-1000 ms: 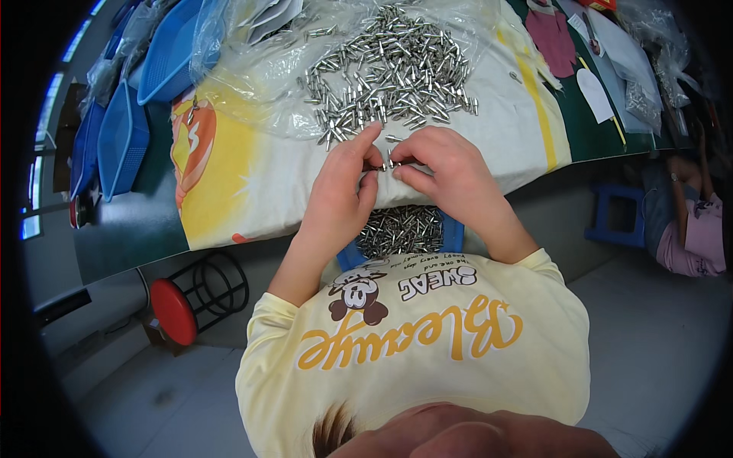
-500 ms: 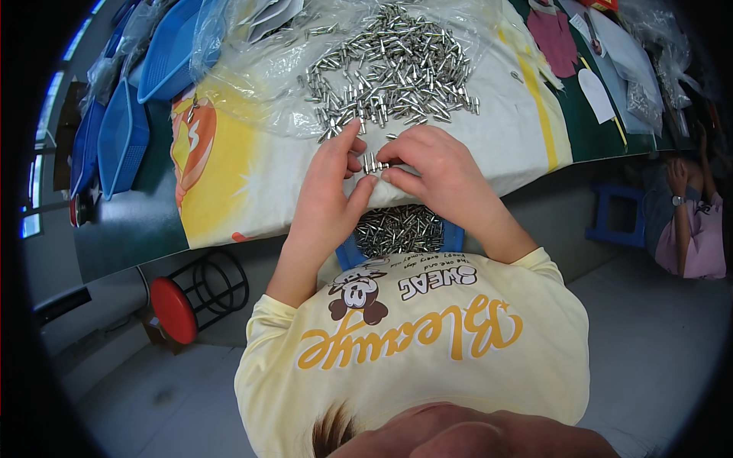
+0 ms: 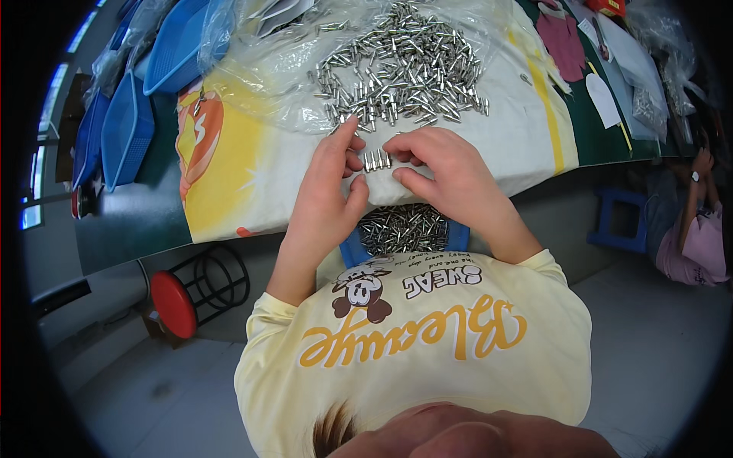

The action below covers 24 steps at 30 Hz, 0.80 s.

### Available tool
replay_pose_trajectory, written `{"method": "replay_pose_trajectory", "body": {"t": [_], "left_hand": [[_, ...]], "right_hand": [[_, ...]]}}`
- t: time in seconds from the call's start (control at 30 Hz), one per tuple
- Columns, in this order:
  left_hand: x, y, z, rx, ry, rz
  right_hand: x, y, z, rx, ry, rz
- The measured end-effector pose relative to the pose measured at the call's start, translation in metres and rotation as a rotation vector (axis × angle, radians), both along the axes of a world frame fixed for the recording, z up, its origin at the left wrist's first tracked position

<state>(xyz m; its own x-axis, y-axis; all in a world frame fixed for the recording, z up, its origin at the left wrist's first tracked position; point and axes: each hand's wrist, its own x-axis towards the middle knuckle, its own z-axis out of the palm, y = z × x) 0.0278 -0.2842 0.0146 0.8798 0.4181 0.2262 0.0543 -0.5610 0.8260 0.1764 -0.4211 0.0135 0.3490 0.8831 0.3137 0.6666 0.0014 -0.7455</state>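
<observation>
Left hand (image 3: pixel 327 195) and right hand (image 3: pixel 447 172) meet fingertip to fingertip, forearms angled inward.

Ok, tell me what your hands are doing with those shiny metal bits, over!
Left hand and right hand pinch a short row of metal pins between them. Big pin pile just beyond on clear plastic. Nothing between hands and pile.
</observation>
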Motion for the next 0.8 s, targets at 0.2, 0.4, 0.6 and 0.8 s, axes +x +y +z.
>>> {"method": "replay_pose_trajectory", "body": {"t": [0.2, 0.4, 0.6, 0.8], "left_hand": [[0.007, -0.005, 0.0, -0.03, -0.002, -0.021], [0.014, -0.007, -0.003, -0.031, 0.018, 0.03], [0.018, -0.01, -0.009, -0.139, 0.043, 0.068], [0.015, -0.015, -0.017, -0.152, -0.054, 0.048]], "right_hand": [[0.004, -0.004, -0.004, -0.007, 0.093, -0.097], [0.005, 0.0, -0.002, -0.018, 0.123, -0.129], [0.007, 0.003, 0.001, -0.061, 0.058, -0.095], [0.006, 0.001, -0.005, 0.023, 0.02, -0.067]]}}
